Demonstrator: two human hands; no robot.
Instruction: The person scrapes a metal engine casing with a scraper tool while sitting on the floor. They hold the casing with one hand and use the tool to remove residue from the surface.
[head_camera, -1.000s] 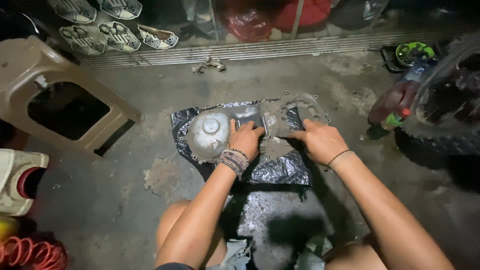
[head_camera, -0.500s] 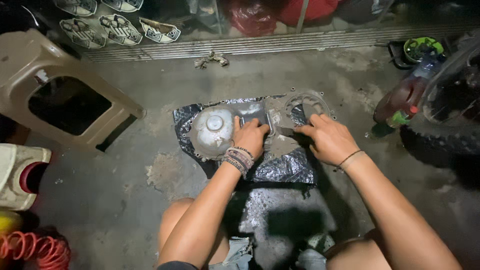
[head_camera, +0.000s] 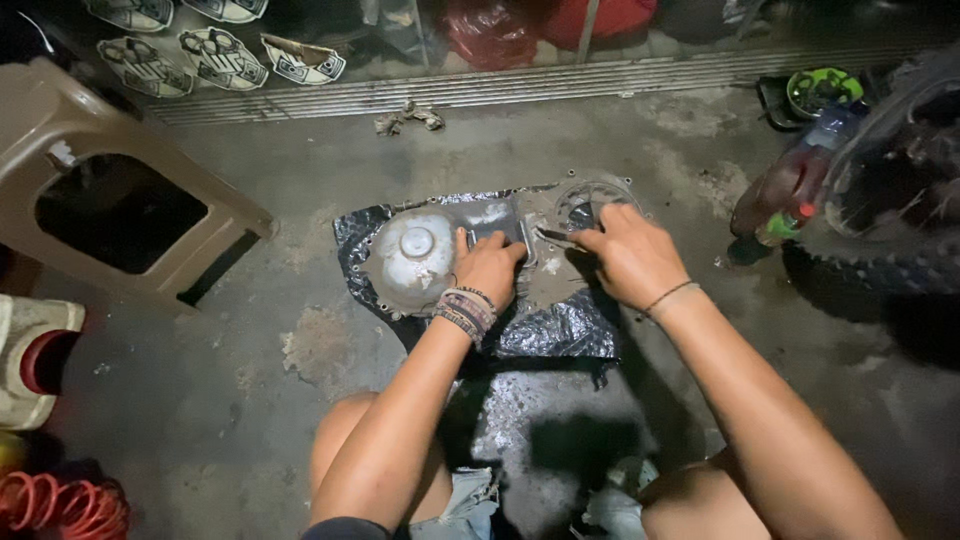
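Engine cover (head_camera: 420, 260), grey metal, lay mid-frame on black plastic sheet (head_camera: 560, 325) over the concrete floor (head_camera: 260, 400). Left hand (head_camera: 487, 268) pressed flat on it, fingers spread narrow. Right hand (head_camera: 632, 258) pinched a thin tool (head_camera: 556, 236) beside. Beige stool (head_camera: 60, 140) upper left.

Stained concrete floor (head_camera: 250, 200), beige plastic stool (head_camera: 60, 140) left, dim light.

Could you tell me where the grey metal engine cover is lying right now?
In the head view, the engine cover lies mid-frame on a black plastic sheet on the concrete floor, under the left hand and right hand, right of the beige stool.
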